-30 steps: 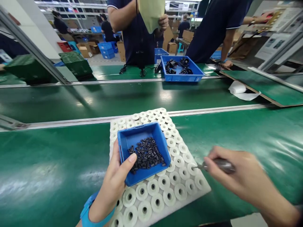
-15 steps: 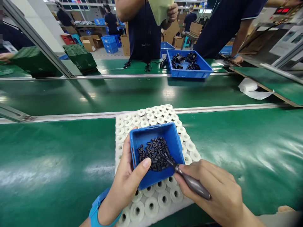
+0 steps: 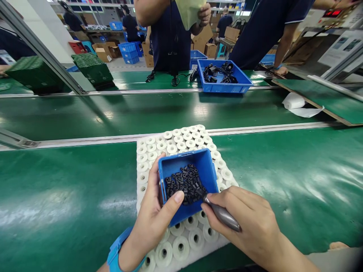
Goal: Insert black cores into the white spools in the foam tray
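The left hand (image 3: pixel 157 211) grips a small blue plastic bin (image 3: pixel 181 217) by its left side, thumb over the near rim and fingers (image 3: pixel 154 175) around the outer wall, above a white tray of flanged rings (image 3: pixel 180 247) on the green bench (image 3: pixel 79 211). The right hand's (image 3: pixel 249 219) fingers close around a dark, rounded tool handle (image 3: pixel 224 217), its front end among the black cylindrical sleeves (image 3: pixel 178 183) inside the bin.

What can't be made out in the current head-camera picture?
- Head view: tip of the gray-handled tool in the right hand, lost among small black parts.
- Head view: most fingers of the left hand, hidden behind the blue bin.
- Head view: middle of the array of white rings, blocked by bin and hands.
- Head view: head of the co-worker holding the yellow sheet, cut off by the top edge.
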Motion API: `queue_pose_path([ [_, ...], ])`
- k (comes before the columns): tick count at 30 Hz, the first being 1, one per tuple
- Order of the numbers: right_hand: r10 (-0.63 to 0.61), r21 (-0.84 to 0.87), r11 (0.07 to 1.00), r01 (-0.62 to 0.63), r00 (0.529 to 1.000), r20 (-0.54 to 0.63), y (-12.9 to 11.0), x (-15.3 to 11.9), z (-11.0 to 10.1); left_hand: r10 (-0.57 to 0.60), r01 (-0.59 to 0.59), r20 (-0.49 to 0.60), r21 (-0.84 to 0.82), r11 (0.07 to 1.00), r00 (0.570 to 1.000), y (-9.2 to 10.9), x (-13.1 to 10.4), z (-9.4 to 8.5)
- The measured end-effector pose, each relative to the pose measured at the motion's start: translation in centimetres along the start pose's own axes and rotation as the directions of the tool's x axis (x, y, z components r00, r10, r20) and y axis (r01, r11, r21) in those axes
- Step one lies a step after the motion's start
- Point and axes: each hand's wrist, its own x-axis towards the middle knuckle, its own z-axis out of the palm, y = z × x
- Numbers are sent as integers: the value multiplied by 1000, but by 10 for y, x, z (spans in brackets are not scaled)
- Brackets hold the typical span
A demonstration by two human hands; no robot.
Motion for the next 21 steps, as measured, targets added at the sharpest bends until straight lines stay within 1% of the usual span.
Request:
queue_pose_path([
  [3, -12, -14, 1000, 12, 1000, 20, -1, 0, 3, 14, -14, 11, 18, 1000, 1000, -3, 2, -2],
  [5, -24, -24, 999, 24, 1000, 10, -1, -3, 8, 1, 0, 15, -19, 1000, 1000, -4, 3, -2],
  [8, -79, -64, 995, 75, 995, -63, 2, -12, 17, -79, 77, -6, -126, 989, 997, -2, 3, 1],
  [10, -129, -91, 989, 119, 985, -111, 5, -19, 24, -114, 109, -20, -160, 981, 993, 1, 2, 4],
  [12, -173, -103, 982, 158, 972, -158, 9, -25, 28, -109, 104, -18, -169, 980, 994, 4, 2, 7],
  [14, -213, -103, 975, 196, 957, -196, 13, -32, 29, -107, 103, -9, -186, 977, 994, 6, 1, 9],
  [17, -241, -89, 970, 227, 943, -228, 15, -44, 17, -165, 157, -21, -218, 963, 986, 8, 2, 9],
  [19, -201, -60, 980, 192, 948, -248, 14, -56, 3, -211, 203, -6, -245, 948, 978, 9, 3, 9],
  [21, -118, -11, 993, 119, 960, -254, 14, -70, -13, -240, 231, -3, -269, 935, 971, 12, 4, 8],
])
